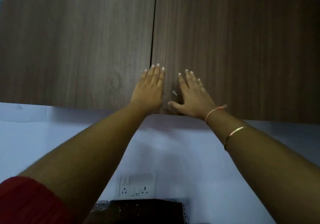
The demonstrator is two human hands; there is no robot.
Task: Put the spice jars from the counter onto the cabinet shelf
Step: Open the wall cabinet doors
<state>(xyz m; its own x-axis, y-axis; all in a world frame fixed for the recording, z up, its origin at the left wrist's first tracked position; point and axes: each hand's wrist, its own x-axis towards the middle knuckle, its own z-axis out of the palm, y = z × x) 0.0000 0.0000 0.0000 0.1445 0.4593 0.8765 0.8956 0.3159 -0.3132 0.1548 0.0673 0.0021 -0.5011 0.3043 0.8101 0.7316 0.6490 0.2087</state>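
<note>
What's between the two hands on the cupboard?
Head view: between the left hand and right hand, only the wooden cabinet door, with a small pale mark.

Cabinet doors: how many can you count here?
2. The left door fills the upper left; the right door, upper right, lies under the right hand. Others may lie off-frame.
</note>
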